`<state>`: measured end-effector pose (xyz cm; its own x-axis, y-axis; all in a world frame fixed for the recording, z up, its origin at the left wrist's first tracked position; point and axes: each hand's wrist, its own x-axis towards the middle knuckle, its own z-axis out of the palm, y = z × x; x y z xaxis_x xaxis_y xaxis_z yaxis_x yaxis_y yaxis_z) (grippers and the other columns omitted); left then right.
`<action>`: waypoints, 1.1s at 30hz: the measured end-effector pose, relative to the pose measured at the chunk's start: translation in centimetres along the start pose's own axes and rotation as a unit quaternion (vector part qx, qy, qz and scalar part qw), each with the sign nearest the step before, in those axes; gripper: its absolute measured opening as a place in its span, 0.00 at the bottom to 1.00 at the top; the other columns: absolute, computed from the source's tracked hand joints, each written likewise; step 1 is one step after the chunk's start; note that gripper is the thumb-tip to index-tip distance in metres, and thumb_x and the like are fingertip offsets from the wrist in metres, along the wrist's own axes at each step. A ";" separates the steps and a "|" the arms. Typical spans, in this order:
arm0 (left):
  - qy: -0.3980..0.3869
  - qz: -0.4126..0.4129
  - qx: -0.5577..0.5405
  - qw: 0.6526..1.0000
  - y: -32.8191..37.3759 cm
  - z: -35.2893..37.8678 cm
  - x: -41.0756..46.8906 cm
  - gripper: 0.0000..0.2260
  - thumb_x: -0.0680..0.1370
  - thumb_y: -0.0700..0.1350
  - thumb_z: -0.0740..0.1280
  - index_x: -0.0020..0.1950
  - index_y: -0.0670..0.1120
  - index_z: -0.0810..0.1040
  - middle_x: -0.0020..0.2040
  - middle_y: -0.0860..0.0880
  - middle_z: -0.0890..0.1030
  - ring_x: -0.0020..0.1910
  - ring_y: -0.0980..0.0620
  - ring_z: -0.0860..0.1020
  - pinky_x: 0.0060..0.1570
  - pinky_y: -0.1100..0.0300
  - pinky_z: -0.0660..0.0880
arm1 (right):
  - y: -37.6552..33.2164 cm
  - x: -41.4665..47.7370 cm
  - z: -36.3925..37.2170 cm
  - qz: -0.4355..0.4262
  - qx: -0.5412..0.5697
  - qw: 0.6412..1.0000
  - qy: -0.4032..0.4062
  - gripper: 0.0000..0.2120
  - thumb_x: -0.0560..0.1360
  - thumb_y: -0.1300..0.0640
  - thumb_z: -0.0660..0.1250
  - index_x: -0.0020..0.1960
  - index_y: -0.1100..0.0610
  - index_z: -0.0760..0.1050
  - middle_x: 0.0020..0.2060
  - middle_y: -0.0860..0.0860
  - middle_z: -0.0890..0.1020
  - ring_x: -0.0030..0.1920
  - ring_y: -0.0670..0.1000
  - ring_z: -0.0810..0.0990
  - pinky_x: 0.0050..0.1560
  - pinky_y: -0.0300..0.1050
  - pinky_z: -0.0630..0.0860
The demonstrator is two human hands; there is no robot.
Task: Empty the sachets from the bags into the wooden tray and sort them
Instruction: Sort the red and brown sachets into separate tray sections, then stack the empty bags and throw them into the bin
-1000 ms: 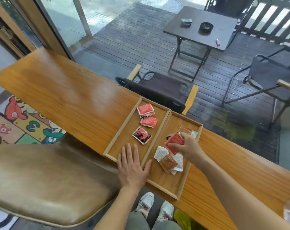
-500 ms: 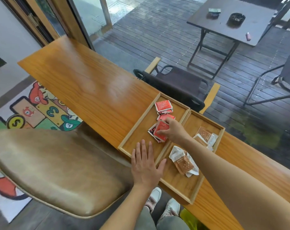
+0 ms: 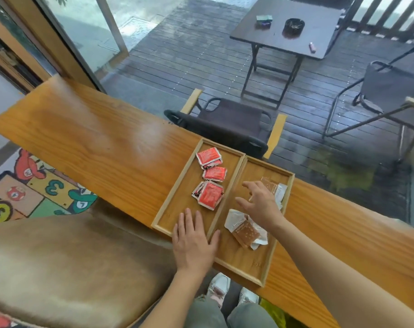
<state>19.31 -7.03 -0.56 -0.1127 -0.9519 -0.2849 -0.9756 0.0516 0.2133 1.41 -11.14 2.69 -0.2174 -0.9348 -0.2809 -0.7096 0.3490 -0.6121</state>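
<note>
- Since half a second ago, right hand [image 3: 260,202] has left the red sachets [image 3: 210,177], empty and spread over the wooden tray [image 3: 267,268]'s right compartment.
- Brown sachets [image 3: 245,230] lie there.
- Left hand [image 3: 193,242] rests flat, fingers released, on the near rim.

The long counter [image 3: 87,138] across the middle of the frame is varnished wood, glossy, with a pale glare patch. The wooden tray [image 3: 175,197] on it looks matt and smooth. The red sachets [image 3: 210,176] are shiny, crinkled foil or plastic; the brown sachets [image 3: 245,230] look duller, papery. At lower left, the stool seat [image 3: 59,268] is worn tan leather with a soft sheen.
</note>
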 end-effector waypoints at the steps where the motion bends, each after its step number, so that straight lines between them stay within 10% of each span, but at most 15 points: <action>1: 0.001 0.000 -0.015 1.000 0.2 -0.5 -0.1 0.31 0.76 0.64 0.52 0.74 0.48 0.56 0.76 0.45 0.56 0.75 0.47 0.53 0.72 0.50 0.52 | 0.9 -0.8 -0.8 0.013 0.012 1.000 0.006 0.23 0.74 0.52 0.66 0.67 0.56 0.68 0.65 0.55 0.73 0.62 0.55 0.72 0.64 0.53 0.71; 15: -0.026 0.264 -0.052 0.963 14.1 -0.8 -1.8 0.20 0.77 0.54 0.60 0.66 0.47 0.71 0.66 0.48 0.75 0.66 0.50 0.69 0.67 0.53 0.66 | 15.8 -14.7 -9.7 0.235 0.091 0.949 0.190 0.20 0.75 0.55 0.66 0.65 0.59 0.70 0.60 0.55 0.76 0.59 0.54 0.74 0.61 0.50 0.72; 33: -0.077 0.451 0.103 0.883 23.0 8.4 -5.7 0.27 0.77 0.59 0.55 0.73 0.49 0.59 0.75 0.45 0.60 0.74 0.47 0.57 0.72 0.53 0.57 | 29.2 -30.7 -13.5 0.561 0.100 0.759 0.315 0.22 0.73 0.45 0.65 0.61 0.57 0.70 0.63 0.57 0.70 0.63 0.59 0.68 0.64 0.57 0.63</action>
<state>-4.11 2.11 -1.90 -0.8699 -0.4446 -0.2134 -0.4884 0.8367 0.2477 -21.62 26.83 3.40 -0.9315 0.1346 -0.3380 0.2618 0.8932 -0.3657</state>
